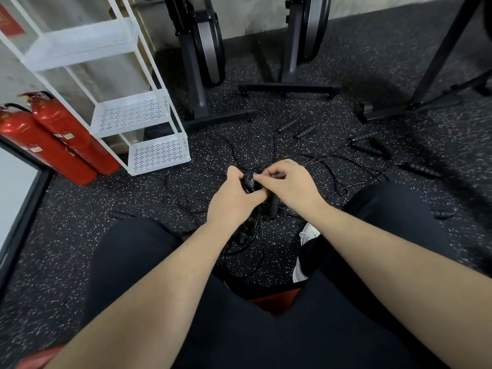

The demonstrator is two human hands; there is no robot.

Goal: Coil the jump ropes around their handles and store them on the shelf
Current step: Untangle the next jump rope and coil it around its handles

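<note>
- The fingers [262, 176] of the right hand [290, 183] are pinching the top of a black jump-rope handle bundle [250, 181], curled tightly together over it.
- The left hand [234, 193] is gripping the same bundle from the nine o'clock side, its fingers wrapped around the dark handles and pressed closed.
- Both hands are meeting at the centre of the view, held above the floor between the person's knees, and the thin cord is trailing down from the bundle toward six o'clock.
- Loose black ropes [191, 179] are lying in tangled loops on the speckled rubber floor [66, 235] all around the hands.
- More ribbed black handles are lying apart on the floor: a pair [299, 129] at twelve o'clock, several [372, 149] toward two o'clock, one [442, 214] at three o'clock and one [119, 214] at nine o'clock.
- A white perforated metal shelf [157, 153] is standing at ten o'clock, its tiers holding no ropes.
- Two red fire extinguishers [53, 139] are leaning just beside the shelf at its nine o'clock side.
- Dark exercise machine bases [288, 87] are standing on the floor at twelve o'clock, well apart from the hands.
</note>
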